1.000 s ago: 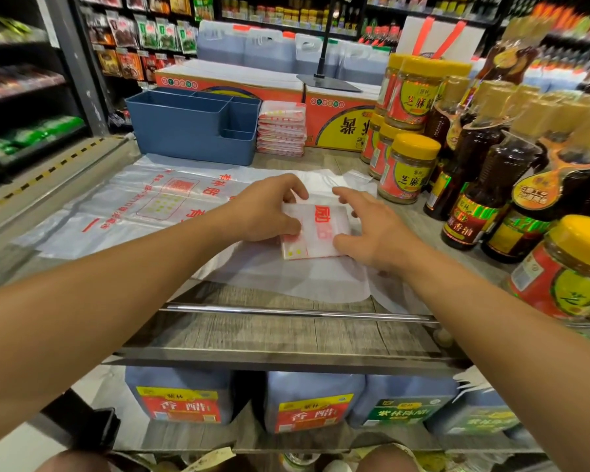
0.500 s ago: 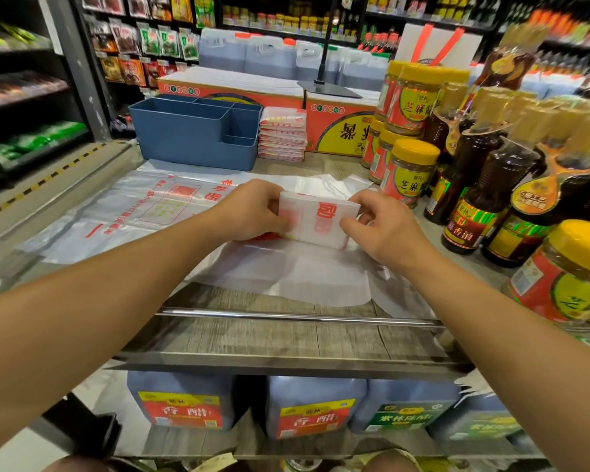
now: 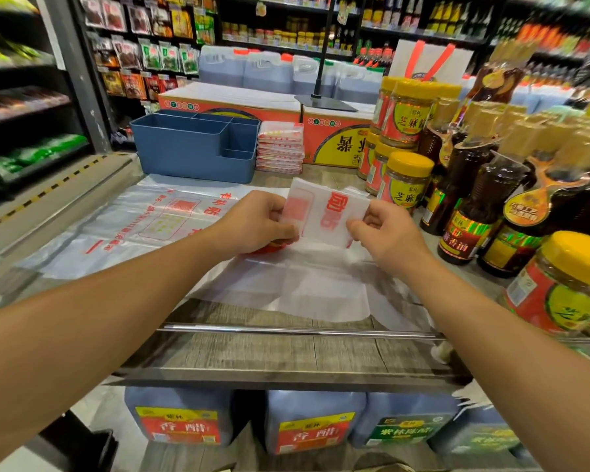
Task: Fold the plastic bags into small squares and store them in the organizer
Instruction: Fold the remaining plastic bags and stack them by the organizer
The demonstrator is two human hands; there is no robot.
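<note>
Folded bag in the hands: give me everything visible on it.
The folded bag is a small, roughly square packet of thin white translucent plastic with red print, including one large character and a faint red block. It is lifted off the flat bags spread on the shelf top, tilted with its printed face toward the camera. The left hand pinches its left edge and the right hand pinches its lower right edge. Nothing else touches it. The blue organizer stands behind, apart.

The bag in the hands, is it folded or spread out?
Folded. The bag is a small thick square, pinched by the left hand and right hand above spread bags.
</note>
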